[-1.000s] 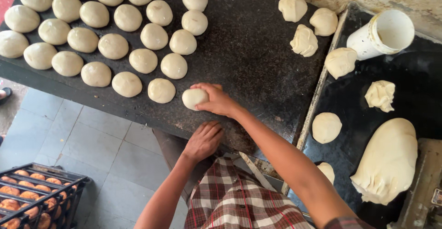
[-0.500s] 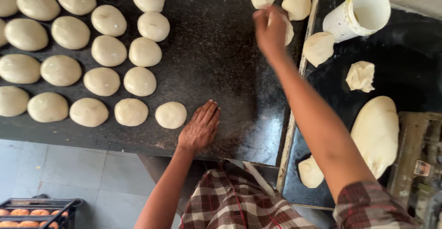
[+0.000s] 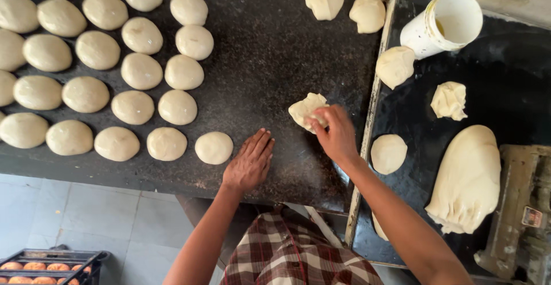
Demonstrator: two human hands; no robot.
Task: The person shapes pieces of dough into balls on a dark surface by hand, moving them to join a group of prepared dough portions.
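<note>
My right hand (image 3: 337,134) grips a rough piece of dough (image 3: 306,110) just above the dark work table (image 3: 270,61), near its right edge. My left hand (image 3: 250,161) lies flat on the table, fingers apart, holding nothing, just right of the nearest smooth dough ball (image 3: 213,148). Several rounded dough balls (image 3: 132,107) sit in rows across the left half of the table. Two rough dough pieces (image 3: 325,0) lie at the far side.
A black tray (image 3: 505,78) to the right holds a white cup (image 3: 443,26), small dough pieces (image 3: 449,100) and a large dough mass (image 3: 469,179). A scale (image 3: 525,210) sits at the far right. A crate of baked buns (image 3: 40,265) stands on the floor below left.
My right hand reached to the far dough pieces, took one, and brought it back toward me. The left hand stayed flat on the table. The camera moved closer.
</note>
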